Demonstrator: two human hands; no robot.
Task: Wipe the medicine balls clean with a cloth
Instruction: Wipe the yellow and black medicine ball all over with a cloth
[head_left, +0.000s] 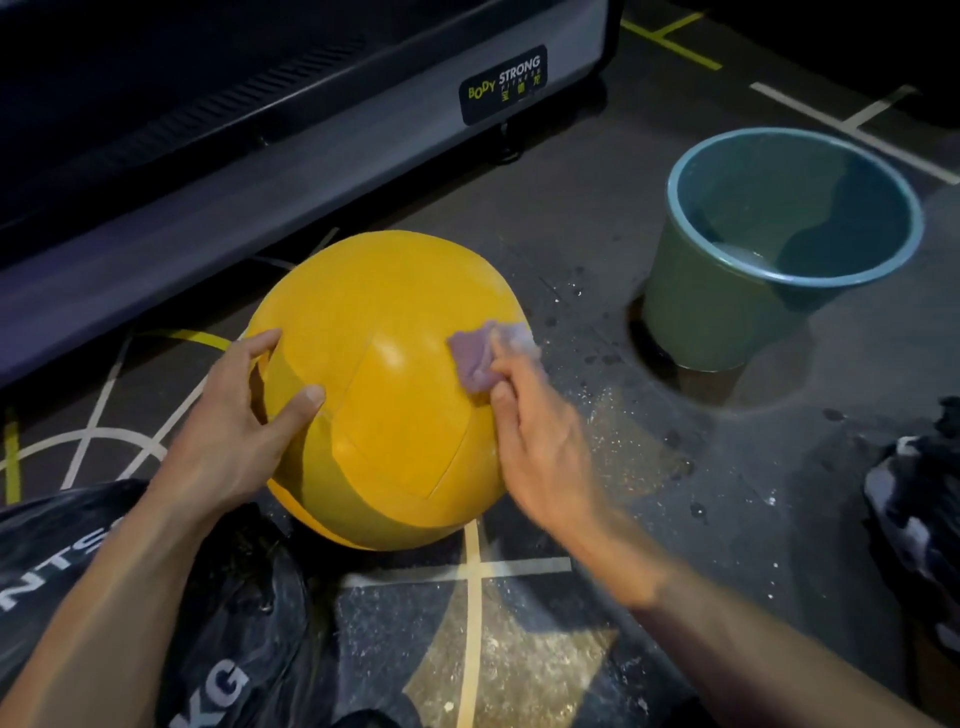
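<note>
Nearest the camera, lower left — a black ball (156, 597) with white lettering lies on the floor (649, 467), partly under the left forearm. Just beyond it sits the yellow ball (395, 395), resting on the floor's painted lines. The left hand (234, 431) steadies the yellow ball's left side, fingers (260, 345) spread and curved against the surface, thumb laid across a seam. The right hand (540, 441) presses a small purple cloth (475, 358) onto the ball's upper right side; its fingers lie close together on the cloth, blurred. Wet spots dot the floor to the right. Farther right stands a green bucket (727, 301) holding a little water. Along the back — the grey base of an exercise machine (311, 156) with a "BODY STRONG" label.
</note>
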